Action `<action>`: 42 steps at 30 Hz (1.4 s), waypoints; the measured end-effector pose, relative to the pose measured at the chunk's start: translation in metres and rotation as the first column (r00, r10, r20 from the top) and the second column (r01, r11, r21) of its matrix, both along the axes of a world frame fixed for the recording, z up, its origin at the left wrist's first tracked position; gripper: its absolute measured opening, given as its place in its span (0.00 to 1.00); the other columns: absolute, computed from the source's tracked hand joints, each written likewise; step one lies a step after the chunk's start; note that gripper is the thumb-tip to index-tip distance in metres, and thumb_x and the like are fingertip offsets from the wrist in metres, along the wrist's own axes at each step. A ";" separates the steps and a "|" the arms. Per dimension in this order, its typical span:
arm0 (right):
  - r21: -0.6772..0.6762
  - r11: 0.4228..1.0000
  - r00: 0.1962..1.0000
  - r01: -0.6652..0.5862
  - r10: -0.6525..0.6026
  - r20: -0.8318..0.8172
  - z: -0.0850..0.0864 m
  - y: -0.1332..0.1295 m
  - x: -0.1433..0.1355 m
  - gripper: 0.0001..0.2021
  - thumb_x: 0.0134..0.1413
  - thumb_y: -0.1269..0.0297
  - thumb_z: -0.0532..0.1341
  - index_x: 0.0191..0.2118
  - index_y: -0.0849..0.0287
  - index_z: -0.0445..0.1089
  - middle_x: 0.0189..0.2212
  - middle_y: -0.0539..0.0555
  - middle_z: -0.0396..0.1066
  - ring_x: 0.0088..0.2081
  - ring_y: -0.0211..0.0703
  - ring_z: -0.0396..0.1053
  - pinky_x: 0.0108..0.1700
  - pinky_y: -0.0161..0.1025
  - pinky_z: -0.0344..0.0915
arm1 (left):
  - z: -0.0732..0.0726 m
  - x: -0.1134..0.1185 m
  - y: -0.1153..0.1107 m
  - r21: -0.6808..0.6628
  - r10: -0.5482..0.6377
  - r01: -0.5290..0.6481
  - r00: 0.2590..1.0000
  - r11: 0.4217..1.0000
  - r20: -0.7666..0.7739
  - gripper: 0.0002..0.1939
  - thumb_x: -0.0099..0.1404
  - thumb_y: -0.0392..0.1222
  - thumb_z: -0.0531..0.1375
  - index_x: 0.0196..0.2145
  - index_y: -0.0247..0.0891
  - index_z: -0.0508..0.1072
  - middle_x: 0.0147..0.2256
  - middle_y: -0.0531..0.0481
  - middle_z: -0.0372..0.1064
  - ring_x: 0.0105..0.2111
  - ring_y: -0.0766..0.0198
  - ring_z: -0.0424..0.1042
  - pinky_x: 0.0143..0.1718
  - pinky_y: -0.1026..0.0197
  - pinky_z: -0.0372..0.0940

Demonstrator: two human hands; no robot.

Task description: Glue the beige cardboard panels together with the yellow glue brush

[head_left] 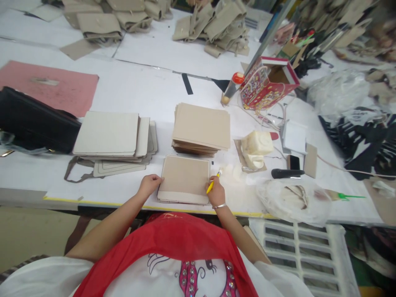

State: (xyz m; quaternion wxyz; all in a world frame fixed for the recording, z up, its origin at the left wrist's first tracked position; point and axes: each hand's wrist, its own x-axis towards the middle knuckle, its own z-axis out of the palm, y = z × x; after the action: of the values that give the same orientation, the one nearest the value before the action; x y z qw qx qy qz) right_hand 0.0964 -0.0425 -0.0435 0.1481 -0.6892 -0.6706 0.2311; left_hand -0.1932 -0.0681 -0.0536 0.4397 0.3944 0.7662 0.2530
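Observation:
In front of me lies a low stack of flat beige panels (185, 175), the top one with a paler strip along its near edge. My left hand (150, 184) is closed in a pinch at the stack's left edge, on the top panel as far as I can see. At the right edge, my right hand (216, 193) is shut on a small yellow-handled brush (211, 187) whose whitish tip points away from me. Just behind stands a taller pile of tan sheets (202, 126). Left of these is a pile of pale grey panels (107, 134) with rounded corners.
A cream-coloured block (257, 145) sits on a scrap at the right, near a black stapler-like tool (287, 173) and a plastic bag (292, 202). Farther back are a red paper bag (269, 84) and a red-capped bottle (232, 87). A black bag (34, 121) lies left.

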 end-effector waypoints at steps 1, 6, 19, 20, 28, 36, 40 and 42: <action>0.000 1.000 1.000 -0.003 0.003 -0.001 0.000 0.000 0.000 0.13 0.50 0.62 0.50 0.41 0.60 0.61 0.22 0.50 0.66 0.23 0.41 0.65 0.27 0.35 0.57 | 0.000 0.000 0.000 0.000 0.007 -0.007 1.000 1.000 0.002 0.15 0.47 0.53 0.58 0.17 0.37 0.67 0.12 0.57 0.56 0.18 0.67 0.58 0.20 0.65 0.50; 0.021 1.000 1.000 -0.004 0.004 -0.001 -0.001 0.000 0.000 0.14 0.51 0.61 0.49 0.42 0.60 0.61 0.21 0.50 0.65 0.22 0.42 0.63 0.27 0.36 0.56 | -0.001 -0.001 0.000 0.004 0.019 -0.019 1.000 1.000 0.017 0.15 0.47 0.52 0.59 0.17 0.37 0.67 0.12 0.56 0.57 0.18 0.67 0.58 0.20 0.65 0.51; -0.019 0.999 0.999 0.028 -0.028 -0.042 -0.002 0.000 0.002 0.14 0.50 0.61 0.50 0.42 0.59 0.61 0.23 0.50 0.66 0.24 0.41 0.65 0.28 0.35 0.57 | -0.008 -0.002 -0.003 0.011 0.027 -0.028 0.997 1.000 0.070 0.17 0.48 0.54 0.60 0.19 0.35 0.70 0.12 0.58 0.55 0.16 0.70 0.53 0.19 0.66 0.48; -0.018 0.999 0.999 0.027 -0.028 -0.040 -0.003 0.000 0.002 0.13 0.51 0.61 0.50 0.42 0.59 0.61 0.23 0.49 0.66 0.24 0.41 0.64 0.28 0.34 0.56 | -0.008 -0.002 -0.003 0.010 0.031 -0.032 0.997 0.999 0.068 0.17 0.48 0.54 0.60 0.19 0.35 0.70 0.12 0.58 0.55 0.15 0.70 0.53 0.19 0.66 0.48; 0.017 1.000 1.000 0.016 -0.015 -0.022 -0.007 0.001 0.004 0.13 0.51 0.62 0.51 0.42 0.60 0.62 0.22 0.49 0.65 0.21 0.37 0.60 0.25 0.32 0.51 | -0.009 -0.002 -0.001 0.003 0.059 -0.059 0.996 0.998 0.072 0.17 0.47 0.54 0.61 0.19 0.35 0.71 0.14 0.56 0.61 0.17 0.70 0.57 0.20 0.66 0.51; -0.016 1.000 0.999 0.011 -0.011 -0.033 -0.001 0.003 0.002 0.13 0.50 0.63 0.53 0.42 0.60 0.62 0.21 0.48 0.64 0.21 0.37 0.60 0.26 0.32 0.51 | -0.013 -0.007 0.001 0.006 -0.002 0.003 1.000 1.000 -0.013 0.18 0.47 0.55 0.61 0.18 0.35 0.72 0.15 0.54 0.64 0.19 0.68 0.61 0.23 0.65 0.54; -0.034 0.999 1.000 0.017 -0.018 -0.017 -0.003 0.004 0.002 0.13 0.50 0.64 0.53 0.43 0.60 0.61 0.21 0.48 0.63 0.21 0.36 0.59 0.26 0.32 0.51 | -0.014 -0.008 0.002 -0.006 -0.020 0.020 0.999 1.000 -0.045 0.17 0.48 0.54 0.62 0.19 0.35 0.73 0.16 0.53 0.65 0.20 0.67 0.63 0.24 0.65 0.55; -0.042 0.999 1.000 0.015 -0.015 -0.003 -0.004 0.004 0.002 0.13 0.50 0.65 0.54 0.43 0.59 0.61 0.21 0.48 0.62 0.22 0.36 0.58 0.26 0.32 0.50 | -0.014 -0.008 0.003 -0.014 -0.032 0.031 0.997 0.999 -0.071 0.16 0.49 0.53 0.61 0.20 0.35 0.73 0.18 0.53 0.67 0.21 0.67 0.64 0.24 0.65 0.56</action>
State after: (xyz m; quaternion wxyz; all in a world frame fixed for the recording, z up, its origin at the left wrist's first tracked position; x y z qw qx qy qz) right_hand 0.0984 -0.0383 -0.0473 0.1363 -0.6967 -0.6602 0.2453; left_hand -0.2009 -0.0656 -0.0674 0.4186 0.4126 0.7765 0.2270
